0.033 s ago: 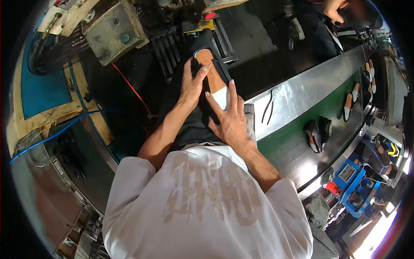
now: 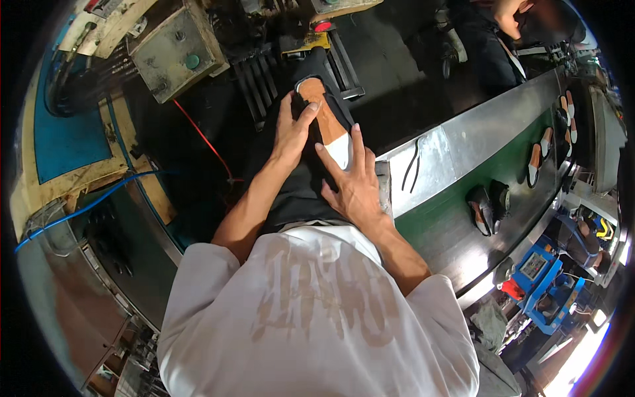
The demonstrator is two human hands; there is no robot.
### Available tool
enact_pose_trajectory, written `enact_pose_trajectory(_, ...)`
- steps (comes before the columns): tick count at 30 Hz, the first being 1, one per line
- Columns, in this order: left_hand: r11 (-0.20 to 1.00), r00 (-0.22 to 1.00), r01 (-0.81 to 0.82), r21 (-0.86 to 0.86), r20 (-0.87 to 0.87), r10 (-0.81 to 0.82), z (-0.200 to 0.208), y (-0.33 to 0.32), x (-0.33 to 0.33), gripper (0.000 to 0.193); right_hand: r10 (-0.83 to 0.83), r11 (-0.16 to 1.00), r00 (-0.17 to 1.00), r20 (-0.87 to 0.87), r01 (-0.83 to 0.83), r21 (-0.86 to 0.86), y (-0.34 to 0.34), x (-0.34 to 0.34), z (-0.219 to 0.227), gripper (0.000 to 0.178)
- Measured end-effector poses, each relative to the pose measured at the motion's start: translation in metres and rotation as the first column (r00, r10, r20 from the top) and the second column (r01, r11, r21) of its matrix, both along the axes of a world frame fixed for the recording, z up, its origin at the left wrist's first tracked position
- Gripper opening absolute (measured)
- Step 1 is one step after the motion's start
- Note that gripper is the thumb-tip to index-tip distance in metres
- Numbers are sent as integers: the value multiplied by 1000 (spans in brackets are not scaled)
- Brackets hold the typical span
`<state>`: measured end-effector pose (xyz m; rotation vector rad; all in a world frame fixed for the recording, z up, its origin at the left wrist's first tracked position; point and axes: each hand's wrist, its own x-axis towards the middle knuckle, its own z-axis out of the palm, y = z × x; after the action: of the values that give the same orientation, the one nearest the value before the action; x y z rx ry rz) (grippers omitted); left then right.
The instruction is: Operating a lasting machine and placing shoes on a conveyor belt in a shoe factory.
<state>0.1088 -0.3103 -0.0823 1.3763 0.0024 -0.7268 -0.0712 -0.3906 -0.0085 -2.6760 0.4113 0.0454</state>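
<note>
Over my lap lies a black shoe (image 2: 329, 124), its tan underside and white end section facing up. My left hand (image 2: 292, 135) grips its left edge, with the thumb pressed on the tan surface. My right hand (image 2: 357, 182) is closed around the white end nearer me. One finger lies along its right edge and another touches its left side; the right thumb is partly bent below. Whatever the fingers do underneath is hidden by the shoe.
To my right runs a green conveyor belt (image 2: 440, 228) with a metal edge (image 2: 456, 142), carrying several shoes (image 2: 481, 208). Two black strips (image 2: 411, 169) lie on that edge. At front left stands a metal box with a green button (image 2: 192, 61). Another person's hand (image 2: 509, 16) shows at far right.
</note>
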Motion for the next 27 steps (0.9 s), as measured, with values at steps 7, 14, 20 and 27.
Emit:
enact_pose_trajectory(7, 968, 834, -19, 250, 539, -122, -29, 2, 58, 29, 141, 990, 987, 78, -140, -27, -9, -6, 2, 80)
enact_pose_trajectory(14, 982, 894, 137, 127, 410, -178, -29, 2, 76, 43, 27, 979, 981, 192, -65, 194, -23, -5, 9, 68)
enact_pose_trajectory(20, 891, 728, -439, -118, 534, 430, 26, 18, 255, 52, -116, 977, 956, 271, 61, 203, -54, 18, 40, 67)
enact_pose_trajectory(27, 955, 977, -89, -284, -212, 28, 146, -45, 343, 64, -24, 1000, 923, 384, 26, 1, -101, 112, 86, 66)
